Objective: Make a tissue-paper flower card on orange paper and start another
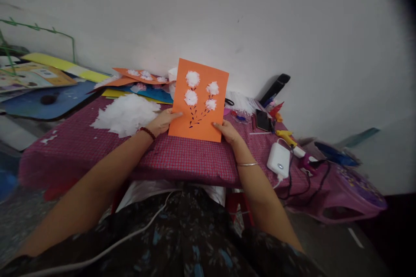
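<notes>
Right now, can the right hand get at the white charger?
Probably yes. The charger lies on the cloth just right of the right hand, with nothing between. But that hand holds the orange card, so it must let go first.

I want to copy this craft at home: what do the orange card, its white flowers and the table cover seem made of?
The orange card, held between left hand and right hand, looks like matte craft paper: flat, stiff, evenly coloured. Its white flowers look fluffy, likely cotton or shredded tissue, like the white pile nearby. The table cover seems woven checked fabric.
</notes>
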Motion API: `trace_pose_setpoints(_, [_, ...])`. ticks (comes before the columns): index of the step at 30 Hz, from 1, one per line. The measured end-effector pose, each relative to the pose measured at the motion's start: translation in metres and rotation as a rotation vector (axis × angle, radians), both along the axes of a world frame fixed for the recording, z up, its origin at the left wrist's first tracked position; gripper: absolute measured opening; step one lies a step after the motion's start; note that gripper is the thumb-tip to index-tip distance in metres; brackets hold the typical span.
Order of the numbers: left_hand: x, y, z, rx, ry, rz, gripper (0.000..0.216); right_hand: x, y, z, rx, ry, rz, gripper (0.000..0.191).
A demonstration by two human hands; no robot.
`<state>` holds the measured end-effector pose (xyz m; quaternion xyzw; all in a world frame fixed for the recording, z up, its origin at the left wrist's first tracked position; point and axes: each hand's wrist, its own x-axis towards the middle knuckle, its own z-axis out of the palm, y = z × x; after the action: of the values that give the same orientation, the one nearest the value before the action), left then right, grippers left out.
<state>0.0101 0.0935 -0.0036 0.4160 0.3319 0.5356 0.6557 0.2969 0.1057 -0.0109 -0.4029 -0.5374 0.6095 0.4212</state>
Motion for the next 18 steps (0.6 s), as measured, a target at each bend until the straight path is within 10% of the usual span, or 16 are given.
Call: trace_pose_setpoints(18, [-0.0004,0.0,-0.0025,0.011,0.041,0.01,0.019,0.001,0.0015,-0.0017,0.043,-0.008,0.013,0.057])
